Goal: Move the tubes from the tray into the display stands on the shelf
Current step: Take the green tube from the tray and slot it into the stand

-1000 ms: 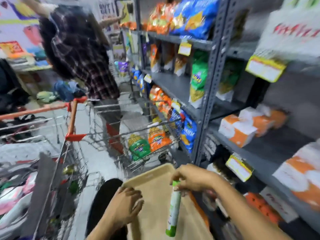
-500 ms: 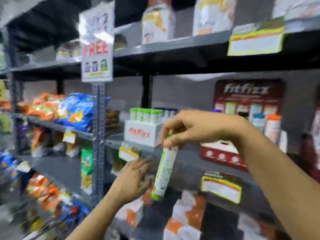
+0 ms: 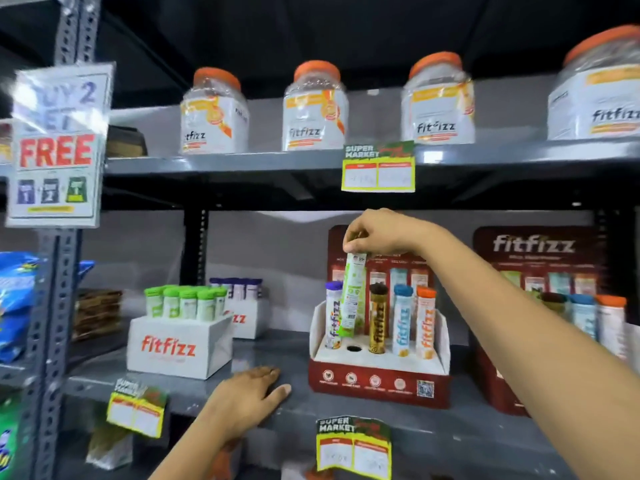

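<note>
A: What surrounds us here?

B: Grey metal shelving (image 3: 214, 382) fills the view, with a perforated upright post (image 3: 52, 306) at nine o'clock and a plain grey back panel (image 3: 270, 251) behind the middle level.

A: And higher?

B: At twelve o'clock an upper shelf (image 3: 242, 164) carries orange-lidded jars (image 3: 317, 105); above them all is dark.

A: Any signs?

B: A "FREE" offer poster (image 3: 57, 143) hangs at ten o'clock, and yellow-edged price tags (image 3: 378, 167) clip to the shelf edges. Blue snack bags (image 3: 15, 306) sit far at nine o'clock.
</note>
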`<state>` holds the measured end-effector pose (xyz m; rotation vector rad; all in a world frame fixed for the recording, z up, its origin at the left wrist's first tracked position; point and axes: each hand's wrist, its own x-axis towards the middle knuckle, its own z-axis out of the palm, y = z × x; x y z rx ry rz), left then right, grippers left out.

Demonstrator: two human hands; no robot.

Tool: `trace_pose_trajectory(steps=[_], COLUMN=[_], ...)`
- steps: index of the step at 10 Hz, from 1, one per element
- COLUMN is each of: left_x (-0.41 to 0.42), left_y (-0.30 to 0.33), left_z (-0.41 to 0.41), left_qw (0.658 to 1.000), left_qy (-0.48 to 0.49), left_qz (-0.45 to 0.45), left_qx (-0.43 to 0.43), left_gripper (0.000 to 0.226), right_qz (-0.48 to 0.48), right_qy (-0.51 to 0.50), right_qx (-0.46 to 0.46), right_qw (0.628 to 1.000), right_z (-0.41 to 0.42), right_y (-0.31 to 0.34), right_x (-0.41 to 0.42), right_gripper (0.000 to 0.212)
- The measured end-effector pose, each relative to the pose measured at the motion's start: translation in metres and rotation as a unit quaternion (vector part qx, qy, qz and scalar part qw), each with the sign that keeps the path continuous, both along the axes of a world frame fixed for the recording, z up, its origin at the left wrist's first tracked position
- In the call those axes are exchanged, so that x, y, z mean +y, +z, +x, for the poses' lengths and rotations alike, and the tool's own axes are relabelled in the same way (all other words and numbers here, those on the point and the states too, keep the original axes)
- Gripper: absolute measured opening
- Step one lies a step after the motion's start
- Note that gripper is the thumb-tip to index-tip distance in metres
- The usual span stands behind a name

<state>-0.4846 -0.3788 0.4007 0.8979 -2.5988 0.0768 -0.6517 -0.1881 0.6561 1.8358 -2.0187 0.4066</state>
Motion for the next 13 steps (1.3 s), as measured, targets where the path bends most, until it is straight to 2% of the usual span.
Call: trace_pose_trajectory(steps=[3, 4, 5, 7, 10, 13], left_x=[0.006, 0.007, 0.008, 0.010, 0.013, 0.015], left_y=[0.003, 0.003, 0.003, 0.004, 0.005, 0.005], left_z=[0.000, 0.000, 0.000, 0.002, 0.002, 0.004], left_qw=[1.000, 1.000, 1.000, 1.000, 1.000, 1.000], left_qy=[0.001, 0.004, 0.004, 0.008, 0.006, 0.009], left_qz=[-0.004, 0.000, 0.001, 0.006, 0.007, 0.011], left_qx=[-0.025, -0.025, -0.024, -0.027, -0.019, -0.014], left_gripper=[0.060, 0.060, 0.060, 0.061, 0.060, 0.060], right_qz=[0.026, 0.023, 0.044, 0.126, 0.120, 0.104], right_qy=[-0.078, -0.082, -0.067, -0.040, 0.001, -0.036], right_qx=[-0.036, -0.050, -0.043, -0.035, -0.086, -0.043], right_qw=[0.996, 0.995, 0.996, 0.991, 0.989, 0.993], right_z=[-0.034, -0.037, -0.037, -0.031, -0.035, -0.044], right_y=[-0.033, -0.039, -0.035, -0.019, -0.023, -0.026], right_x=[-0.042, -0.047, -0.048, -0.041, -0.048, -0.048], right_gripper=[0.032, 0.037, 0.026, 0.030, 0.036, 0.034])
